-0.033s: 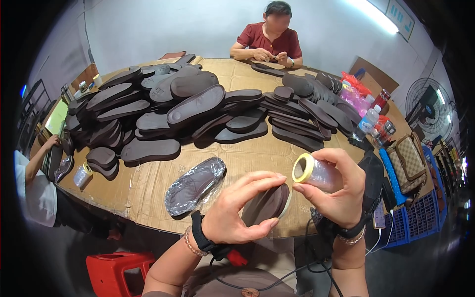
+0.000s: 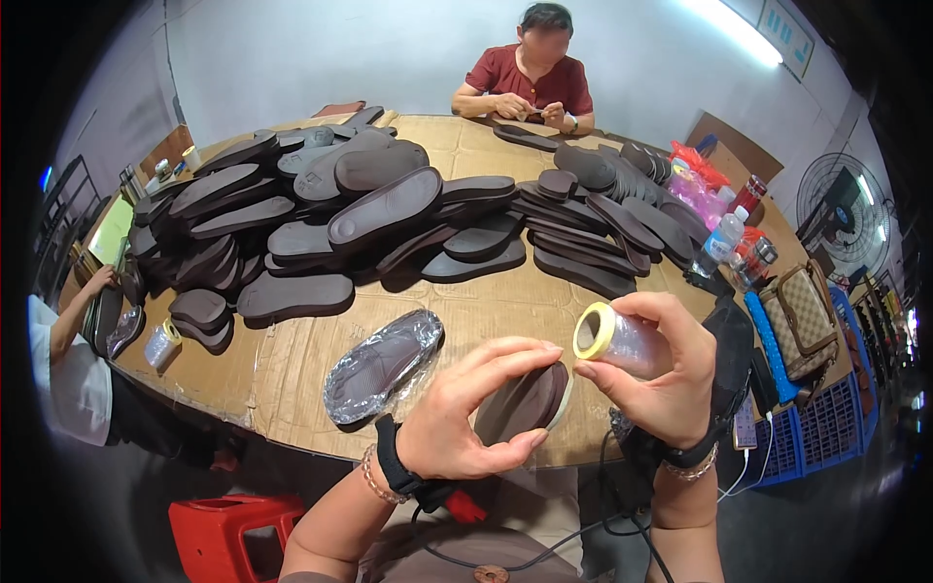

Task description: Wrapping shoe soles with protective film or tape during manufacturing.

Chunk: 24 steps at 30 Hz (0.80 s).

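Observation:
My left hand is closed round a dark brown shoe sole, which is tipped on edge with one end toward me. The thumb and fingers grip it from both sides. In my right hand is a roll of clear plastic film on a yellow-rimmed core, its open end facing left, close to the sole. A sole wrapped in clear film lies on the cardboard-covered table, just left of my left hand.
Loose dark soles are heaped across the table, with stacked soles to the right. Another film roll stands at left. A bottle and a handbag sit at right. Co-workers sit opposite and at left. A red stool is below.

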### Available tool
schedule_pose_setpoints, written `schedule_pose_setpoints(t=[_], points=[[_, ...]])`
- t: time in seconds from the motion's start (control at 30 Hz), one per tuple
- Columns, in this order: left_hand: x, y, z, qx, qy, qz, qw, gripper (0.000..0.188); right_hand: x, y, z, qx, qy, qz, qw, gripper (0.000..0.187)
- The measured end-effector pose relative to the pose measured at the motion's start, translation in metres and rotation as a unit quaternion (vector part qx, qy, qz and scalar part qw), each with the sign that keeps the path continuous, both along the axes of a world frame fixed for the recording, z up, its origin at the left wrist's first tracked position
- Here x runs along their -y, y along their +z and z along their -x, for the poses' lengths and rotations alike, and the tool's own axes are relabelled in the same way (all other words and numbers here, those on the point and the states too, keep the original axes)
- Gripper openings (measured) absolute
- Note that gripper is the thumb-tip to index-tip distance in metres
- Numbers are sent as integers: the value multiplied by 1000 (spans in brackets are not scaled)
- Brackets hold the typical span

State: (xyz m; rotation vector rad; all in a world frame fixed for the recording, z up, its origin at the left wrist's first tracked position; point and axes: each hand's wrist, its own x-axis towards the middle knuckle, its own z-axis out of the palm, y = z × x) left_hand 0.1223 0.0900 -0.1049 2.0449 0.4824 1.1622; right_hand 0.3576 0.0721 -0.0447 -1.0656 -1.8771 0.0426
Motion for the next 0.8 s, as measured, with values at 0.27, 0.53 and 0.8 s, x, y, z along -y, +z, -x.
schedule_pose_setpoints(t=[0.27,0.53,0.8], points=[[-11,2,-2,11,-37,-35,999,67,5,0,-2,-16,-1,78,997,53],[-30,-20,-7,35,-72,-6,997,56,-5,-18,0,39,12,62,997,46],[-18,-18,-13,50,-16,99,994,62,2,-24,8,80,0,65,995,57]])
